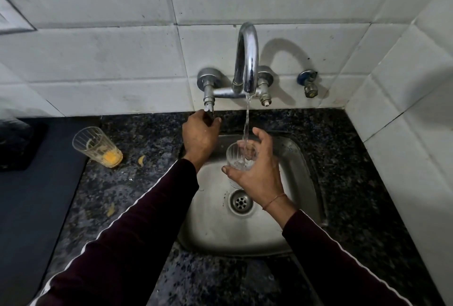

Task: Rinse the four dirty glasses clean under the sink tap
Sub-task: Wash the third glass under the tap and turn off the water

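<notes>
Speckled granite counter [343, 158] surrounds our steel sink [289, 207], where our right hand [257, 178] clasps a glass [239, 158] catching tap [247, 60] water, our left hand [199, 134] curled around the tap handle [209, 109], and left of the sink stands an orange-dregged glass [98, 146].

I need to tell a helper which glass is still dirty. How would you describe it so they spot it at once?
Start at the steel sink and look left along the dark speckled counter. The dirty glass stands there alone, ribbed and clear, with orange residue at its bottom, unlike the glass under the tap.
</notes>
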